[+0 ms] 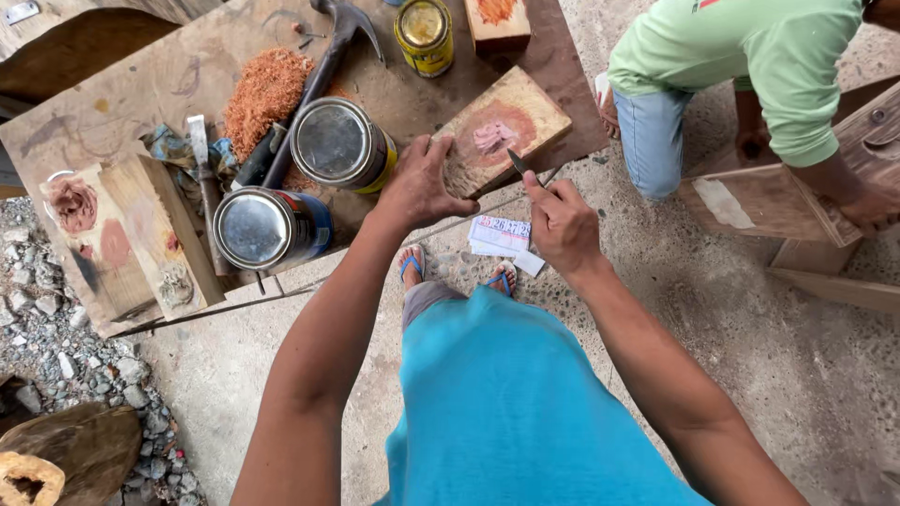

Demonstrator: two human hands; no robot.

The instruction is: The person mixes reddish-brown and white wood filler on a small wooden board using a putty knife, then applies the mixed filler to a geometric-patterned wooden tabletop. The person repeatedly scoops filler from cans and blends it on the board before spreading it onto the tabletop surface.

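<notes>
Cluttered plywood surface (187, 75) – left hand (422, 183) clamps wood block (502, 126), right hand (561, 225) pinches blade (517, 163) – a slip could nick nearby knuckles

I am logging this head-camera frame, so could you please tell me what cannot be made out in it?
- Head view: the near end of the wooden block is covered by the left hand.
- The handle of the thin blade is hidden inside the right hand.
- The co-worker's hand is partly cut off by the right edge.
- The hammer head is cut by the top edge.
- The contents of the lidded tin are unseen.
</notes>
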